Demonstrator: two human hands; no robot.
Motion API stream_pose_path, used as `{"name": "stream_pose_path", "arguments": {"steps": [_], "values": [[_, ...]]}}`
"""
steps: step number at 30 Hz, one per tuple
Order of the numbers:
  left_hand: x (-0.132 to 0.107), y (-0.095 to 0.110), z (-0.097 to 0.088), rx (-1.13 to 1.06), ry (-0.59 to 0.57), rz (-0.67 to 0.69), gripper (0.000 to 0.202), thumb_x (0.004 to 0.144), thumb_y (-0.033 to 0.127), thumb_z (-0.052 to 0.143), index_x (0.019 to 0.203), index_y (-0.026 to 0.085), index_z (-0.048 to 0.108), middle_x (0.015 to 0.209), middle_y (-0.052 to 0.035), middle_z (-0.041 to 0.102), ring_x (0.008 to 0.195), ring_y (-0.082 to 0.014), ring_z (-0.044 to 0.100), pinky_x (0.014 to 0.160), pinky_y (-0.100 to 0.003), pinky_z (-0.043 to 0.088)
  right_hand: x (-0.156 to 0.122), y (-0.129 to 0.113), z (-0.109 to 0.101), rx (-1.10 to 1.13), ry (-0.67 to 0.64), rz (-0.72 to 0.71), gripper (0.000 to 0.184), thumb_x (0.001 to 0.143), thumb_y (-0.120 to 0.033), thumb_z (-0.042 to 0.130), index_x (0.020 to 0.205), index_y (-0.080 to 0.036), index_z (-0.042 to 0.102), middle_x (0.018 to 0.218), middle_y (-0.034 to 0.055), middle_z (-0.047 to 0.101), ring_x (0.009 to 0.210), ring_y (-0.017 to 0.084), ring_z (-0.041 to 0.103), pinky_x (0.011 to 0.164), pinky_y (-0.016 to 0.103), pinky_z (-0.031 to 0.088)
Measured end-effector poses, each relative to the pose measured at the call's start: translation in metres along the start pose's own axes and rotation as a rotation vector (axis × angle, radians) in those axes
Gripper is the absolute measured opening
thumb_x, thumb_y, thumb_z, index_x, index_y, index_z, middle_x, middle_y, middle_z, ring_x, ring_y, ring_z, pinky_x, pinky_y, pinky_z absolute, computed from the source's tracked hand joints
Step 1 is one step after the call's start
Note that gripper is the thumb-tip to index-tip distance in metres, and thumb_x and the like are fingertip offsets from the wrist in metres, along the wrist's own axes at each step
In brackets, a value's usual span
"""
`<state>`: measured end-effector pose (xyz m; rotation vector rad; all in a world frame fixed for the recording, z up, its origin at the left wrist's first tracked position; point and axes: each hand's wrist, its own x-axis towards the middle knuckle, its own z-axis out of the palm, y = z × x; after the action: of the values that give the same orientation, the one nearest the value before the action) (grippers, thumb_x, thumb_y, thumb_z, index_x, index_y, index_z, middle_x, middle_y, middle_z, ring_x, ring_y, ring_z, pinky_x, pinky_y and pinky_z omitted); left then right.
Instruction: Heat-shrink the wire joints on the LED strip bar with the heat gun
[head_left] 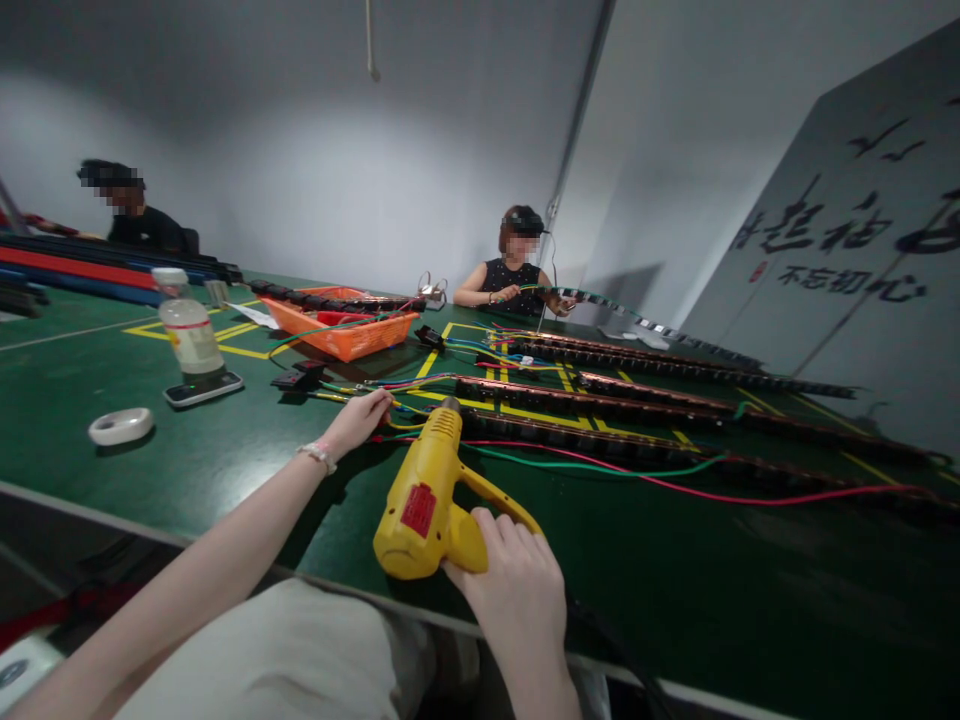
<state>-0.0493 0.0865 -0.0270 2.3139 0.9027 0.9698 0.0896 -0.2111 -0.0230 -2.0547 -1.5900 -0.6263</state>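
My right hand (517, 585) grips the handle of a yellow heat gun (424, 495) with a red label, its nozzle aimed at the near end of a long dark strip (570, 435). My left hand (360, 415), a bracelet on its wrist, is closed in a pinch on coloured wires (405, 400) just in front of the nozzle. Red and green wires (637, 470) trail away to the right across the green table (225, 470).
Several long dark strips (675, 400) lie in rows at the right. An orange basket (345, 330), a plastic bottle (189, 330) standing on a phone (204, 390) and a white tape roll (120, 426) are at the left. One person (514, 275) sits opposite, another person (131, 215) far left.
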Motion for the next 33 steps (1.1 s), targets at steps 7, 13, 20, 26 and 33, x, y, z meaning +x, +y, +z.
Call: {"name": "stream_pose_path", "arguments": {"steps": [7, 13, 20, 26, 33], "values": [[0.0, 0.003, 0.001, -0.013, 0.003, 0.015, 0.036, 0.089, 0.049, 0.035, 0.085, 0.02, 0.056, 0.067, 0.0005, 0.06, 0.062, -0.0149, 0.053, 0.062, -0.025, 0.04, 0.005, -0.025, -0.001, 0.015, -0.036, -0.006, 0.047, 0.062, -0.048, 0.079, 0.099, -0.026, 0.06, 0.075, -0.0011, 0.058, 0.072, 0.02, 0.056, 0.07, 0.034, 0.036], [0.003, -0.002, -0.001, -0.015, -0.034, -0.011, 0.036, 0.084, 0.05, 0.038, 0.087, 0.019, 0.058, 0.075, -0.0015, 0.064, 0.07, -0.0171, 0.056, 0.066, -0.025, 0.041, 0.008, -0.056, 0.009, 0.041, -0.013, -0.015, 0.051, 0.057, -0.051, 0.081, 0.095, -0.026, 0.06, 0.073, -0.0014, 0.058, 0.069, 0.02, 0.055, 0.067, 0.034, 0.037], [0.006, 0.001, -0.006, -0.077, -0.037, -0.004, 0.039, 0.078, 0.054, 0.043, 0.082, 0.018, 0.058, 0.078, -0.0021, 0.065, 0.073, -0.0179, 0.056, 0.069, -0.025, 0.042, 0.008, -0.068, 0.016, 0.055, 0.016, -0.029, 0.054, 0.055, -0.051, 0.082, 0.097, -0.025, 0.06, 0.074, 0.0001, 0.057, 0.068, 0.021, 0.054, 0.065, 0.035, 0.039], [0.003, 0.01, -0.009, -0.094, -0.045, -0.005, 0.039, 0.075, 0.056, 0.047, 0.08, 0.018, 0.057, 0.073, -0.0007, 0.063, 0.071, -0.017, 0.055, 0.068, -0.025, 0.042, 0.007, -0.066, 0.017, 0.073, 0.021, -0.027, 0.052, 0.059, -0.052, 0.079, 0.098, -0.024, 0.059, 0.074, -0.0002, 0.057, 0.069, 0.021, 0.054, 0.066, 0.035, 0.038], [0.001, 0.011, -0.006, -0.094, -0.005, -0.008, 0.043, 0.079, 0.059, 0.041, 0.079, 0.018, 0.057, 0.071, -0.0017, 0.061, 0.07, -0.0173, 0.054, 0.067, -0.027, 0.042, 0.006, -0.052, 0.008, 0.101, 0.001, -0.02, 0.045, 0.061, -0.053, 0.078, 0.092, -0.026, 0.059, 0.072, -0.0025, 0.057, 0.069, 0.019, 0.053, 0.067, 0.033, 0.035]]}}
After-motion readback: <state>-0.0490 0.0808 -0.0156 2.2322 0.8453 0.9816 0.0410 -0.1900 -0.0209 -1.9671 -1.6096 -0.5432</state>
